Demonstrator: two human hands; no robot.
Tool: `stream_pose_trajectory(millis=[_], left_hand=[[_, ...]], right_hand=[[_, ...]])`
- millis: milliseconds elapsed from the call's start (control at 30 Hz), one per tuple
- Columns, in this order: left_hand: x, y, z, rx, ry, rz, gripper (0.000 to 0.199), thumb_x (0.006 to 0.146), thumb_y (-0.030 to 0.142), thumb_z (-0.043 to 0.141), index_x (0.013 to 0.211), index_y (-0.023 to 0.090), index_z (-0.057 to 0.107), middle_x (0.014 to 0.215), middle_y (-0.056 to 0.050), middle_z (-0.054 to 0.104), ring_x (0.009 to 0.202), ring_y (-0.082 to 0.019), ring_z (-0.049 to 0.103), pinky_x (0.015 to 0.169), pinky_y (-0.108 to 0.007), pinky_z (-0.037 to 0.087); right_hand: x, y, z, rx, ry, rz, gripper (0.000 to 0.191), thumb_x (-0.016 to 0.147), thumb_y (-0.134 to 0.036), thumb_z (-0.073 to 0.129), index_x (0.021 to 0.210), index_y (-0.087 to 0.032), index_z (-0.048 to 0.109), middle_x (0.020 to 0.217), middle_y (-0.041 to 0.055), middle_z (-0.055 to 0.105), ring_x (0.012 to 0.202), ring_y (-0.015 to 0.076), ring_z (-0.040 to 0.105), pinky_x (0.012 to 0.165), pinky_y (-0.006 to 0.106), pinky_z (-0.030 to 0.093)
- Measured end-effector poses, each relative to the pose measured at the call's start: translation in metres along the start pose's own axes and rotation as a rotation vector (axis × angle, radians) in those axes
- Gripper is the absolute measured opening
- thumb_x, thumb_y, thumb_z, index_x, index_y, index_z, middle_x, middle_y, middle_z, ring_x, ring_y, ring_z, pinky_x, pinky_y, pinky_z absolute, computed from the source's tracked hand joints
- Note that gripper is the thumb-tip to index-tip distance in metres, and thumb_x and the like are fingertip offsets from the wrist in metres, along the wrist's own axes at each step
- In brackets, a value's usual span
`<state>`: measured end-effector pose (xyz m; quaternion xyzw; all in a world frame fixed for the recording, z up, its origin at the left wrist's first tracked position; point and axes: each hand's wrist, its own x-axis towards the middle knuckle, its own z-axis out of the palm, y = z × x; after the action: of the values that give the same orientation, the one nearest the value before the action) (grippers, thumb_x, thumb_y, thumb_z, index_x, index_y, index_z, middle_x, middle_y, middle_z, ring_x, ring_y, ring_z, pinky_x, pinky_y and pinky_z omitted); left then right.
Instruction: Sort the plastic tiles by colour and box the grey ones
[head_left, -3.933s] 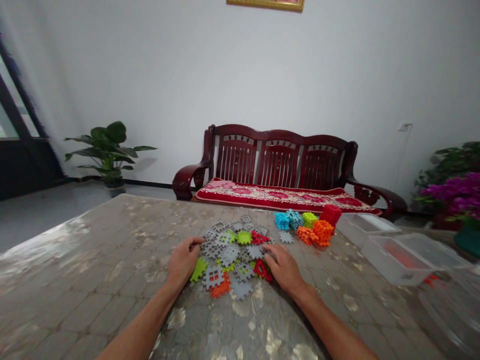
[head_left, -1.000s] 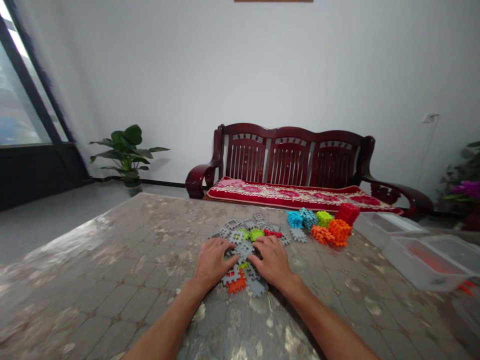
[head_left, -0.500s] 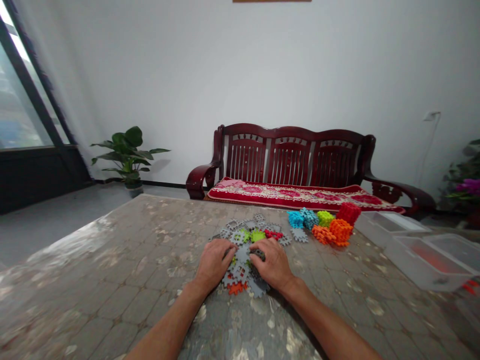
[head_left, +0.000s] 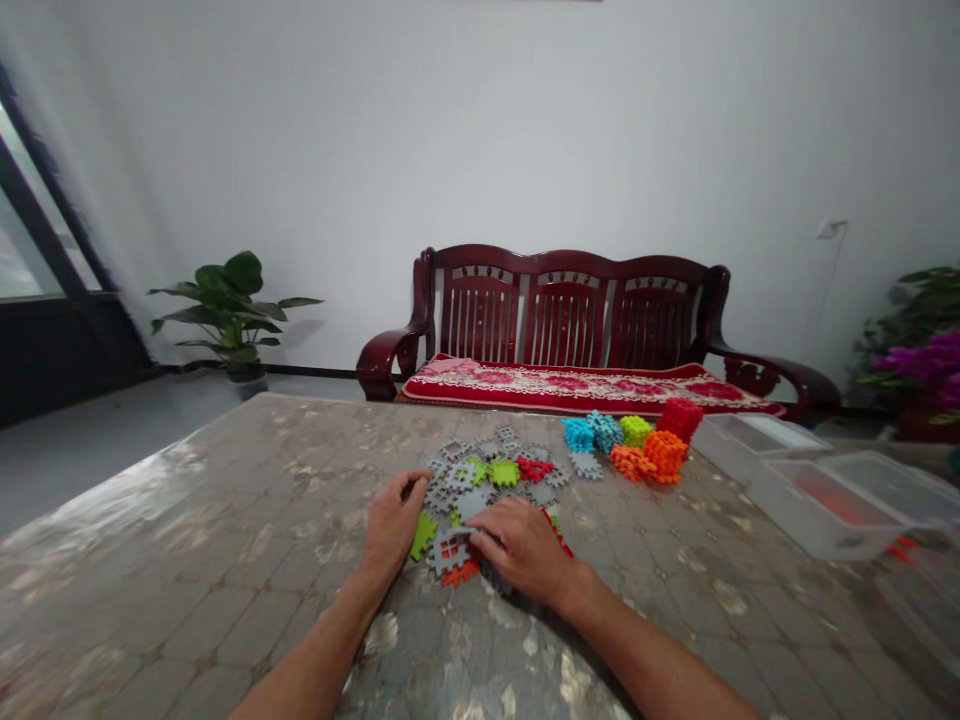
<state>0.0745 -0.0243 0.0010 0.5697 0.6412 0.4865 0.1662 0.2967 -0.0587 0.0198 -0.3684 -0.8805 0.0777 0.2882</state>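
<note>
A loose pile of flat toothed interlocking building tiles [head_left: 456,480], mostly grey with some green, red and orange ones, lies on the table in front of me. My right hand [head_left: 525,550] is over the near right part of the pile, thumb and fingers pinching a grey tile [head_left: 463,531] by its edge. At the pile's left edge is my left hand [head_left: 391,525], its fingers curled in towards the thumb; whatever may be between them is hidden. Just right of its wrist lies a green tile [head_left: 424,536]. A bright green tile [head_left: 505,472] and red tiles [head_left: 535,469] sit farther back.
Behind the pile to the right stand blue cubes [head_left: 592,432], a green block [head_left: 636,431], orange blocks [head_left: 664,457] and a red block [head_left: 680,417]. Clear plastic boxes [head_left: 825,510] are at the table's right. A wooden bench [head_left: 566,310] stands beyond the table [head_left: 225,520].
My left hand has drawn back leftwards from the tiles, uncovering a green one. My right hand has moved nearer and left, now with a grey tile in its fingers. The view has shifted slightly right.
</note>
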Motion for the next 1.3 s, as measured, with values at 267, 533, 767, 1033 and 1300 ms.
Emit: stream_pose_trajectory(millis=[267, 533, 767, 1033, 1300], left_hand=[[0.001, 0.003, -0.003, 0.031, -0.004, -0.046, 0.037, 0.079, 0.046, 0.049, 0.092, 0.023, 0.075, 0.092, -0.005, 0.079, 0.086, -0.024, 0.071, 0.084, -0.036, 0.054], [0.003, 0.001, -0.002, 0.071, -0.031, -0.042, 0.038, 0.079, 0.048, 0.048, 0.09, 0.024, 0.076, 0.091, -0.004, 0.08, 0.086, -0.024, 0.072, 0.083, -0.035, 0.054], [0.003, 0.001, -0.002, 0.098, -0.03, -0.034, 0.035, 0.08, 0.046, 0.049, 0.089, 0.025, 0.076, 0.09, -0.003, 0.08, 0.086, -0.023, 0.072, 0.081, -0.033, 0.055], [0.004, -0.003, -0.001, 0.089, -0.049, -0.025, 0.037, 0.081, 0.048, 0.049, 0.091, 0.024, 0.076, 0.092, -0.004, 0.08, 0.088, -0.024, 0.072, 0.084, -0.035, 0.054], [0.003, -0.001, -0.001, 0.084, -0.039, -0.029, 0.035, 0.079, 0.046, 0.05, 0.09, 0.025, 0.076, 0.092, -0.004, 0.08, 0.089, -0.024, 0.072, 0.083, -0.034, 0.055]], right_hand=[[-0.001, 0.091, -0.047, 0.242, 0.61, 0.641, 0.042, 0.086, -0.045, 0.052, 0.106, -0.016, 0.075, 0.09, 0.008, 0.076, 0.079, 0.0227, 0.067, 0.076, 0.033, 0.05], [-0.027, 0.16, -0.062, 0.242, 0.562, 0.953, 0.059, 0.083, -0.038, 0.044, 0.128, -0.008, 0.067, 0.081, 0.0091, 0.074, 0.065, 0.0223, 0.065, 0.062, 0.032, 0.05], [-0.031, 0.157, -0.06, -0.156, 0.427, 0.913, 0.045, 0.087, -0.03, 0.051, 0.124, -0.014, 0.069, 0.111, 0.0142, 0.073, 0.109, 0.0266, 0.064, 0.09, 0.033, 0.048], [-0.017, 0.122, -0.062, -0.485, 0.156, 0.977, 0.061, 0.091, -0.049, 0.057, 0.143, -0.018, 0.054, 0.137, 0.0179, 0.059, 0.124, 0.031, 0.058, 0.095, 0.039, 0.046], [-0.013, 0.124, -0.06, -0.546, 0.068, 0.931, 0.041, 0.093, -0.042, 0.056, 0.125, -0.021, 0.068, 0.121, 0.0139, 0.071, 0.117, 0.0295, 0.06, 0.092, 0.036, 0.045]])
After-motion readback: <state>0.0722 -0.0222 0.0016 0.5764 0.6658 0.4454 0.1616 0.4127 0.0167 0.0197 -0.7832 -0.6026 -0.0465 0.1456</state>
